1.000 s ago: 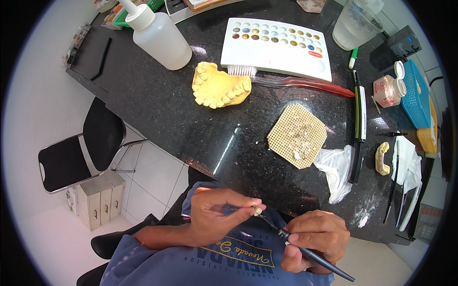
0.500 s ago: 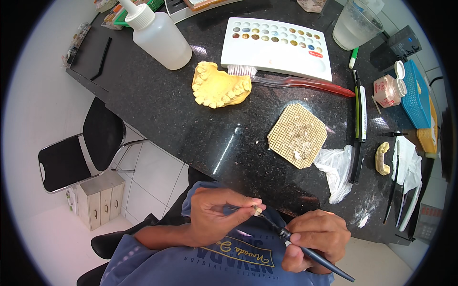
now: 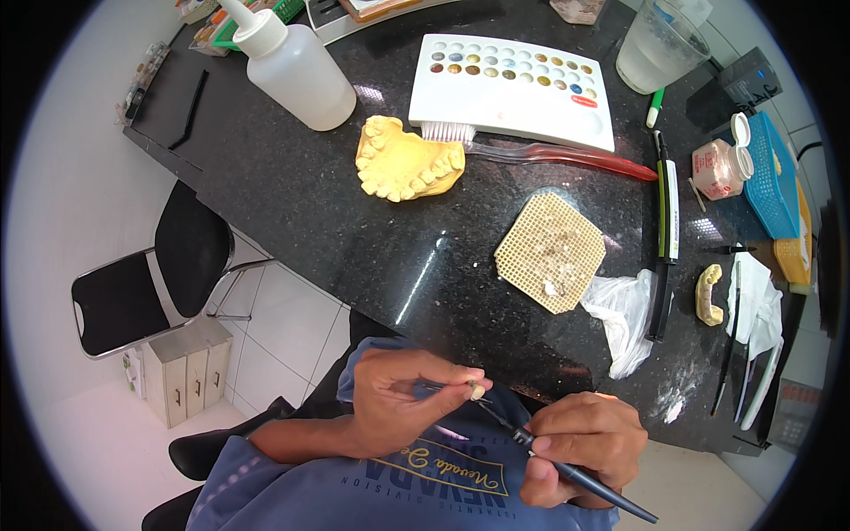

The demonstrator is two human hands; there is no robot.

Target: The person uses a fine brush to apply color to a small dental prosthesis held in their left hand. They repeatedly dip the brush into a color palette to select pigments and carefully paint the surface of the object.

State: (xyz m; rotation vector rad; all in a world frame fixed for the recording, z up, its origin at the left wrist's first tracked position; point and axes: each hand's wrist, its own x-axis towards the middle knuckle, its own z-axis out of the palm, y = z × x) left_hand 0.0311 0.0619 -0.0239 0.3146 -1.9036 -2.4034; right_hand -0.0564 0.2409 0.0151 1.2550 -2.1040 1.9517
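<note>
Grip of left hand [image 3: 394, 394] is clamping on a small cream piece [image 3: 478, 391] beside the worktop's [image 3: 354, 239] near edge; right hand [image 3: 593, 438] is clamping on a slim dark tool [image 3: 602, 492].

Left grip [image 3: 403, 389] pinched, thumb [image 3: 444, 404] opposing fingers [image 3: 434, 365], forearm [image 3: 301, 439] bare; right grip [image 3: 591, 438] curled; 2 grips apart.

A tooth model [image 3: 405, 161] and palette [image 3: 518, 115] suggest dental lab.

The left grip [image 3: 403, 394] partly hides a pale piece [image 3: 478, 391].
</note>
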